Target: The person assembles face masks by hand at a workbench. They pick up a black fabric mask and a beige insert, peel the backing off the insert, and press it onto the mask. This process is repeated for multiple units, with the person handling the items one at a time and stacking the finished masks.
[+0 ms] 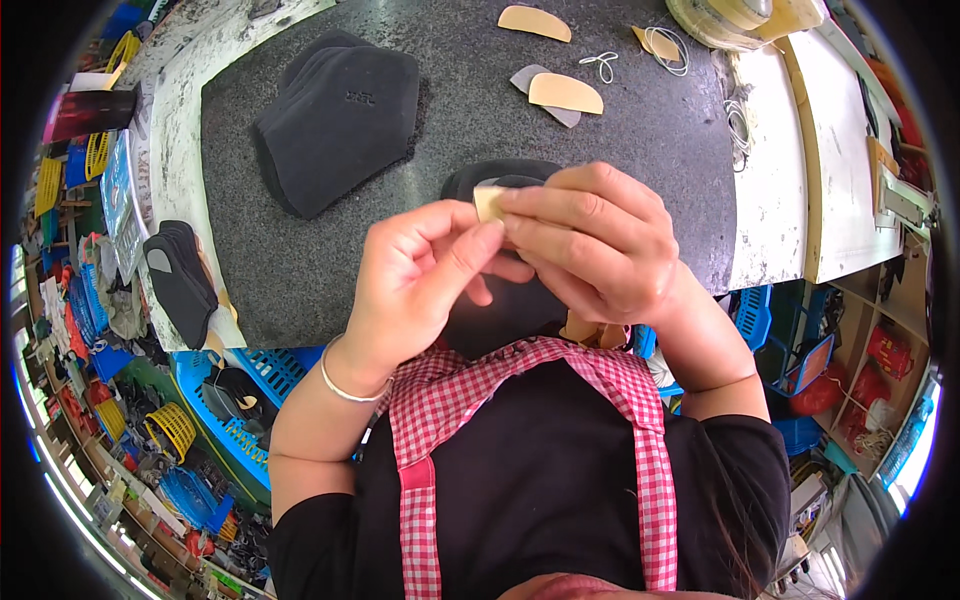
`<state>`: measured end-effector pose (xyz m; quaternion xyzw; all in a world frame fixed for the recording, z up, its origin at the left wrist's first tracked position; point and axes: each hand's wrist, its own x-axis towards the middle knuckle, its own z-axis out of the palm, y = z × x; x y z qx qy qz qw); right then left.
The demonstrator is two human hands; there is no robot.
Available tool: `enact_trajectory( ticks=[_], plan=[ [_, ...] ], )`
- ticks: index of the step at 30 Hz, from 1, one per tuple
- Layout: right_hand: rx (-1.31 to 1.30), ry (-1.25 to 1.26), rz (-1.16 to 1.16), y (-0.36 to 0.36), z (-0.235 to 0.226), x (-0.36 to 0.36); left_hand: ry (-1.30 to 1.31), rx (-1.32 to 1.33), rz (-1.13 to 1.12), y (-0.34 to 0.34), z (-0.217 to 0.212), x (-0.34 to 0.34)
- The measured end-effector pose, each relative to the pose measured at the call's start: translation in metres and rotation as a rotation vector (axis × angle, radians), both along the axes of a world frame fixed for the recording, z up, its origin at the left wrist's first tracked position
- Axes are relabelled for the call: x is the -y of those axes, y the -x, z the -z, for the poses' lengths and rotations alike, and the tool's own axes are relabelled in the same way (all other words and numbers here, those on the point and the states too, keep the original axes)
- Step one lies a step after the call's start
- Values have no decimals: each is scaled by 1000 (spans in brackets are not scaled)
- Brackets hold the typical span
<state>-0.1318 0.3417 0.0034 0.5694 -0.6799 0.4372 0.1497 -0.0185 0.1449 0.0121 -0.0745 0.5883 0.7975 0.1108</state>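
Observation:
Both of my hands meet over the near edge of the dark bench top, pinching one small cream-yellow piece (487,203). My left hand (415,270) grips it between thumb and forefinger, the other fingers curled below. From the other side, the fingers of my right hand (605,240) close on it and cover most of it. Just beneath and behind my hands lies a dark, curved piece of material (470,180), partly hidden by them. Farther left rests a stack of black flat shaped pieces (340,125). Tan half-oval pieces (566,93) lie at the far right, one overlapping a grey piece (528,78).
Loops of thin white cord (602,67) lie beside the tan pieces. A yellowish roll of tape (735,20) sits at the back right. More dark pieces (180,280) are stacked at the bench's left edge. Blue plastic baskets (235,420) stand below it.

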Motion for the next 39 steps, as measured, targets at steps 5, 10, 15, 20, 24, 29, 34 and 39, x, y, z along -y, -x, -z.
enact_trajectory(
  ticks=[5, 10, 15, 20, 24, 29, 34, 39],
  plan=[
    [23, -69, 63, 2, 5, 3, 87, 9, -118, 3, 3, -19],
    [126, -263, 38, -4, -13, -4, 738, -401, -37, -1, 9, -20],
    [173, -116, 66, -6, -8, 1, 702, -460, -49, 2, 4, -20],
    [609, -81, 1, -9, -14, -8, 332, -299, -80, 3, 1, -22],
    [1083, 270, -51, -14, -5, -20, 24, -166, -129, 3, -4, -16],
    [871, -688, -96, 22, -54, -86, -214, 45, -176, 1, 14, 33],
    [90, -263, 68, -13, -19, -38, -363, 229, -75, 6, 13, 14],
    [855, -268, 151, -17, -23, -48, 140, -77, -21, -12, 16, 8]
  ],
)
